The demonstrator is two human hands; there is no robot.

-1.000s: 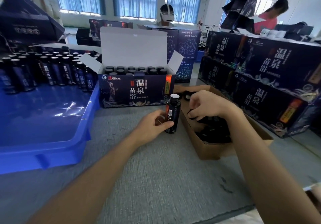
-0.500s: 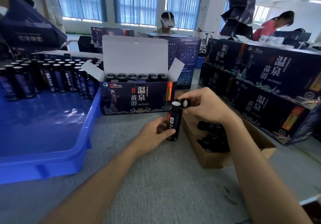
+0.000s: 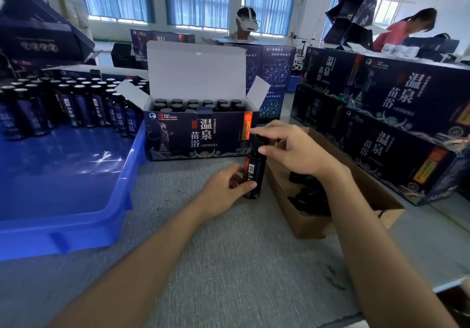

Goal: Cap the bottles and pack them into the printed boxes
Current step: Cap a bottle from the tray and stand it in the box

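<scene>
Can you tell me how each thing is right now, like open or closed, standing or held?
bottle: upright on table, held
black cap: on bottle top
left hand: gripping bottle
right hand: fingers on cap
printed box: open, capped bottles inside
cardboard box: open, holds caps

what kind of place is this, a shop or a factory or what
Most likely a small packing workshop: a blue tray of uncapped bottles, an open printed box part filled with capped ones, and stacked identical boxes alongside.

Cap [image 3: 260, 141] mostly hidden under right grip [image 3: 292, 149]; seating on bottle [image 3: 254, 172] cannot be judged. Loose caps [image 3: 309, 195] below that grip partly covered by the forearm. Blue tray [image 3: 63, 200] cut by left edge.
</scene>
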